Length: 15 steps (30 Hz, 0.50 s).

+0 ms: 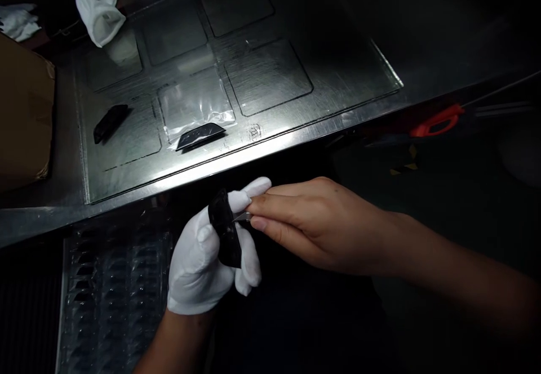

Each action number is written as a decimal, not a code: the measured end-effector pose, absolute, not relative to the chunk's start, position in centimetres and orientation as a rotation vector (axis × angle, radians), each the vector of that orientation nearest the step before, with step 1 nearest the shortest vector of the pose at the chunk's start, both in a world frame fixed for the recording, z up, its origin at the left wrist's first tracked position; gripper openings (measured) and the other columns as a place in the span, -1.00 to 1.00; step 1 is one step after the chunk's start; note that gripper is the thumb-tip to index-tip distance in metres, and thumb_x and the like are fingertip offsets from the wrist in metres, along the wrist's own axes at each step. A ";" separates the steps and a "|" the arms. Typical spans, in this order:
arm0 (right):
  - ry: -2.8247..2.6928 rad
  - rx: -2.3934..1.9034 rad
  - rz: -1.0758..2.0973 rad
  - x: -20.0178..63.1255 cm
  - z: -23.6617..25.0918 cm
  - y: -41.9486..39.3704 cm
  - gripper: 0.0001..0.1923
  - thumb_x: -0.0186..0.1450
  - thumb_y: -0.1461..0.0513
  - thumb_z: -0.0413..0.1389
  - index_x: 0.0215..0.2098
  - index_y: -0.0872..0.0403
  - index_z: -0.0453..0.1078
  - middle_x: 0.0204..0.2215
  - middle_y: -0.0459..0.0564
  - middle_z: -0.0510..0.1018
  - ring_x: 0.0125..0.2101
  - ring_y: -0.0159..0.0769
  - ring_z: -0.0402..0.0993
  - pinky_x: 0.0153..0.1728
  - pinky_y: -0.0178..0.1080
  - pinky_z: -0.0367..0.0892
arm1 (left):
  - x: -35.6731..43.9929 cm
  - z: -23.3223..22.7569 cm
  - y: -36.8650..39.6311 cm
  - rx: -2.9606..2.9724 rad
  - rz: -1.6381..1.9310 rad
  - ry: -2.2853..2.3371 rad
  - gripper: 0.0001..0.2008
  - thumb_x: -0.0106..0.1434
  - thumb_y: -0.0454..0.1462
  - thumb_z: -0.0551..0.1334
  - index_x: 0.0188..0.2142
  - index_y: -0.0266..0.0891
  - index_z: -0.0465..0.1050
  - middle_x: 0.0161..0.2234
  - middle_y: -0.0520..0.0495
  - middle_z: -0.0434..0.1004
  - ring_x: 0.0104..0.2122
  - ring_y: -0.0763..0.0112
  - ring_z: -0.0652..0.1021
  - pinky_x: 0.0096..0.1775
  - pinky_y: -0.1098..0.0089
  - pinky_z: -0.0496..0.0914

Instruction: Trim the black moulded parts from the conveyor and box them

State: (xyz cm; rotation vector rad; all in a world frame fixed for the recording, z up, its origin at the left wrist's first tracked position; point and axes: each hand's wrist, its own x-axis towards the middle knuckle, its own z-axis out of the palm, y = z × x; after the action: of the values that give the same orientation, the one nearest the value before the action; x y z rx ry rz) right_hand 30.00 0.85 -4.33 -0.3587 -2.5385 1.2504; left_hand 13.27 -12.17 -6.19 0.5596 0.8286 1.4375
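Left hand [211,255]: white-gloved, palm toward the camera, fingers curled closed, forearm rising from below.
Right hand [315,222]: bare, thumb and fingers pinched together, touching the gloved fingertips.

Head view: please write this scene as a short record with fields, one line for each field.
left hand: white-gloved left hand grips a black part
right hand: bare right hand pinches a thin strip at that part's edge
setting: dim metal workbench
on bench: clear plastic bag with a black piece at its near end; another black piece to its left
far left: brown box, white gloves
below bench: clear plastic tray
right side: red handle
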 end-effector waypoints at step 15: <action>-2.636 -0.242 1.178 30.6 -4.7 0.4 -0.65 0.54 0.20 0.05 0.21 0.06 0.50 -0.17 -0.02 0.72 -0.33 -0.35 0.63 -0.39 -0.33 0.41 | 13.9 -6.1 -12.2 0.348 1.478 0.915 -0.61 0.39 0.03 0.28 0.03 -0.12 0.64 0.16 -0.19 0.58 -0.72 0.74 0.39 -0.69 0.57 0.39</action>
State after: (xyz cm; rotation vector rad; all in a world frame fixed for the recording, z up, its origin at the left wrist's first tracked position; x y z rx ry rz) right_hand 30.60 0.39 -4.71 -0.2418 -2.6360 1.1777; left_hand 13.94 -12.24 -6.08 0.3476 0.9151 1.4780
